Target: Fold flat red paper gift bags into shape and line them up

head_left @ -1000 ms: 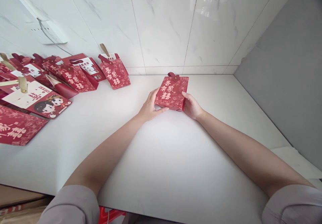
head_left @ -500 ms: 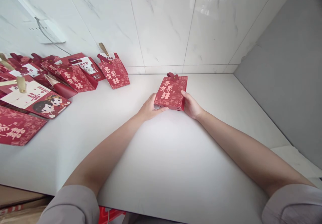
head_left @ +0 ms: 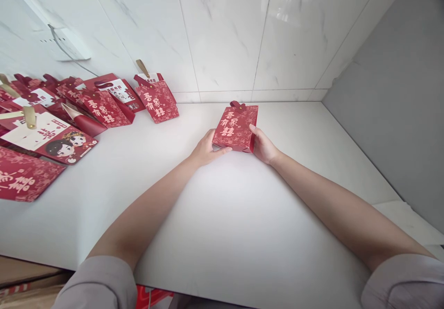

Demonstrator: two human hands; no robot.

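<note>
A red gift box [head_left: 234,126] with pale Chinese characters and a flower pattern is between my hands on the white table [head_left: 222,225]. A dark red strap with a small gold stud closes its top, at the far end. My left hand [head_left: 207,151] grips the box's lower left corner, thumb along the bottom edge and the other fingers hidden. On the right side, my right hand [head_left: 264,146] holds the box with its thumb on the front face; its remaining fingers are out of sight behind it.
Several similar red gift boxes [head_left: 157,101] stand or lean along the left and back left, one with a cartoon couple [head_left: 67,145]. A tiled wall [head_left: 225,36] bounds the back, a grey panel [head_left: 398,87] the right. Cardboard [head_left: 27,272] and a red stool [head_left: 152,295] show below the front edge.
</note>
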